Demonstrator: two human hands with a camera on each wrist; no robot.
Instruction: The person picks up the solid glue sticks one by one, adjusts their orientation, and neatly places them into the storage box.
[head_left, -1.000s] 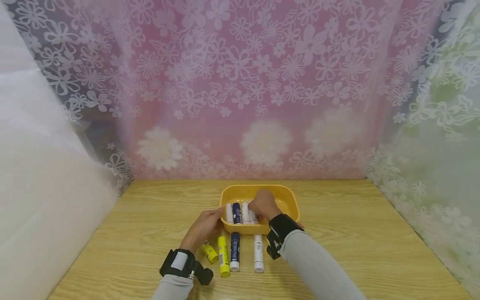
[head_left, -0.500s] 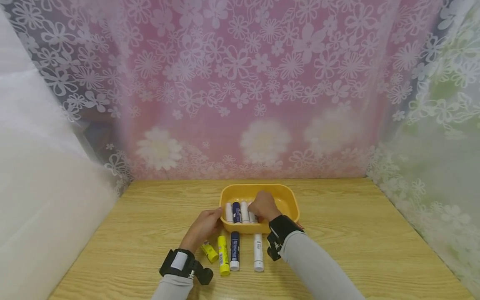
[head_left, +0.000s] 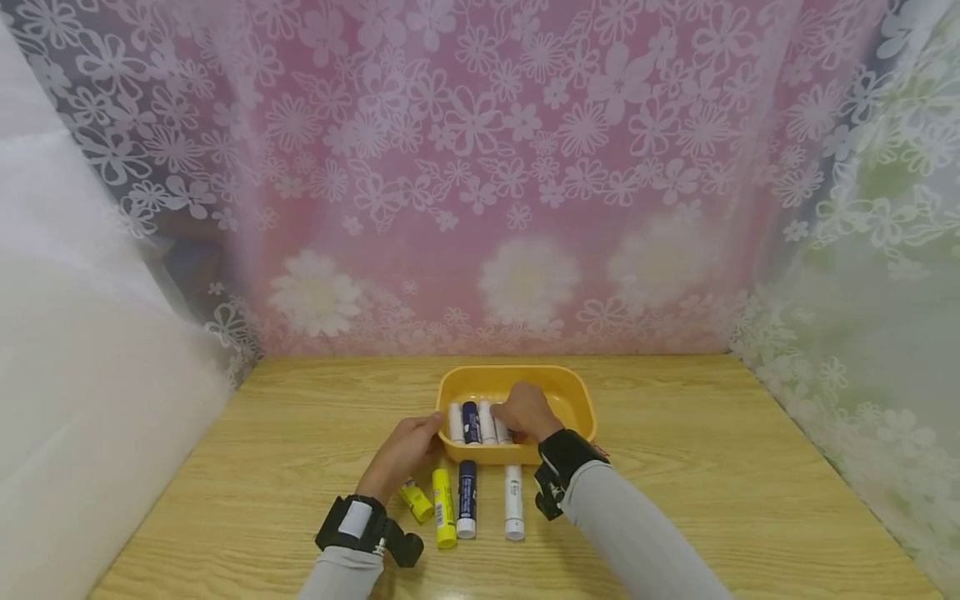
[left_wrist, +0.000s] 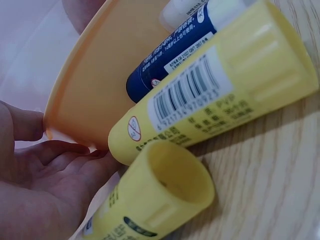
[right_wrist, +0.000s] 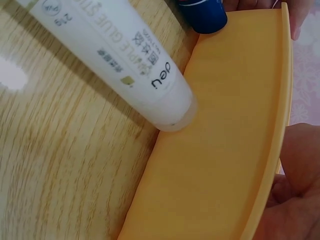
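A yellow plastic tray point(head_left: 480, 455) sits on the table with a row of glue sticks inside: a white one point(head_left: 456, 423), a navy one point(head_left: 471, 423) and two more white ones. My left hand point(head_left: 401, 457) grips the tray's left end, thumb at the rim and fingers against the outside. Inside the tray, my right hand point(head_left: 527, 412) holds the rightmost white glue stick point(head_left: 502, 431) in curled fingers; the front wall hides the fingertips in the right wrist view. Below my left hand lie a yellow glue stick point(left_wrist: 185, 95) and a shorter yellow piece with an open end point(left_wrist: 172, 182).
In front of the tray, a navy glue stick point(head_left: 467, 500) and a white glue stick point(head_left: 513, 502) lie on the wooden table point(head_left: 712, 500). A pink flowered curtain point(head_left: 480, 183) hangs behind the table's far edge, with pale sheets at both sides.
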